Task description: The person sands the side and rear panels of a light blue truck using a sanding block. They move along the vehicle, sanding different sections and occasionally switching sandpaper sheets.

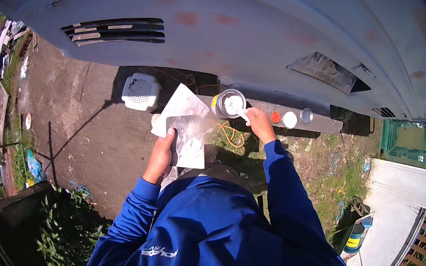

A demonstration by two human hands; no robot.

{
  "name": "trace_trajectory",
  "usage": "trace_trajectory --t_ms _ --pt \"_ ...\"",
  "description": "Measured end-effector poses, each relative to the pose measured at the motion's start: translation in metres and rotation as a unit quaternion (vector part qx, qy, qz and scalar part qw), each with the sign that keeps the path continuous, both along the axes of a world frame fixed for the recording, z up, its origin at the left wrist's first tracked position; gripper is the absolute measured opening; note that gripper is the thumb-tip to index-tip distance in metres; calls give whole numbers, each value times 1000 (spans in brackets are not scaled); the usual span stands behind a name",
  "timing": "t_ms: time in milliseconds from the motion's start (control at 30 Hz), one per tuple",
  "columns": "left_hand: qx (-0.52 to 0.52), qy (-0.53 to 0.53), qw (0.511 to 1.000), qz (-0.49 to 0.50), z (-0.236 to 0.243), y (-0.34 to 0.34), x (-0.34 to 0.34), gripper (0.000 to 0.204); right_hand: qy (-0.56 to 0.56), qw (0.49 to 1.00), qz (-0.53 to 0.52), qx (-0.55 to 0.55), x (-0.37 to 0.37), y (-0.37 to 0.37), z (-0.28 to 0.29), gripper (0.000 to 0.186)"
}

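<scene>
My left hand point(160, 154) is closed on a flat white board point(190, 143) with uneven edges and greyish smears, thumb on top. My right hand point(260, 125) pinches a small white tool point(243, 115), perhaps a spatula, at the rim of an open can point(219, 105). Most of the tool is hidden by my fingers or lost against the white. White paste point(234, 103) shows inside the can, which has a yellow patch on its side. Just right of that hand are a small red round thing point(275, 117), a white round lid or pot point(289, 120) and a metal tin point(306, 116).
A grey vehicle body point(256, 47) with reddish patches and a crumpled plate point(324, 71) spans the far side, above a ledge point(327, 125). A white perforated stool point(141, 92) stands left. An orange cable point(231, 135) loops on the ground. Another can point(354, 239) stands at right.
</scene>
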State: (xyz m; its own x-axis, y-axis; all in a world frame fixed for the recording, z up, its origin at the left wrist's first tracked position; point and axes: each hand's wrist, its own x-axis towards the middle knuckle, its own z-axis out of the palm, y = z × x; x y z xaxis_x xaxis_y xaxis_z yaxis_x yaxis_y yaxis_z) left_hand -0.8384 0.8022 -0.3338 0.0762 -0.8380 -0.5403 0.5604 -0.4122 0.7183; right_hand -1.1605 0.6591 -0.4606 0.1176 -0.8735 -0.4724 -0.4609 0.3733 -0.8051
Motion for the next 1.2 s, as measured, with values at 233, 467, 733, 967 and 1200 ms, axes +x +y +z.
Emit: trace_trajectory --t_ms 233,467,733,967,1200 --pt "-15 47 995 -90 17 -8 -24 54 -313 945 -53 71 45 54 161 43" --pt "-30 13 950 -312 30 -39 -66 54 -561 805 -176 79 9 70 194 32" --pt "14 10 990 -138 39 -32 -66 52 -462 766 -425 -138 -171 80 143 38" --pt "41 -60 997 -40 47 -6 -29 56 -279 865 -417 -33 -165 75 14 35" --pt "26 -43 999 -12 54 -4 -16 49 94 952 -284 -69 -199 70 -102 42"
